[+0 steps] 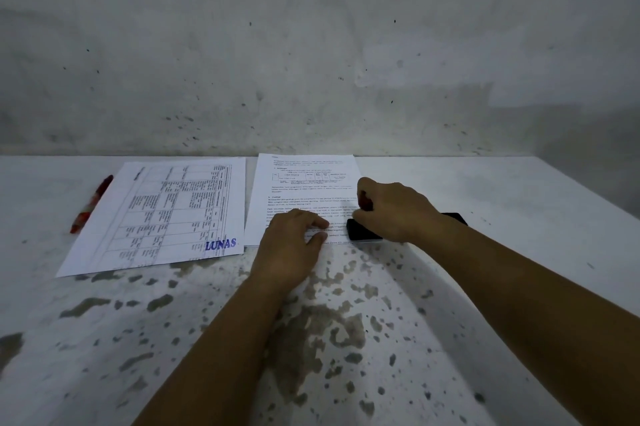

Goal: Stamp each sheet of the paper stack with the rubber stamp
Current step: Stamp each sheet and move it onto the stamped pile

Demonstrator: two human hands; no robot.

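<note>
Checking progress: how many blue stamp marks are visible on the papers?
1: the LUNAS mark on the left sheet's near corner. The right stack shows none; hands may hide one.

Single head view, close, looking forward-down over table (450, 287) toward wall (311, 44).
</note>
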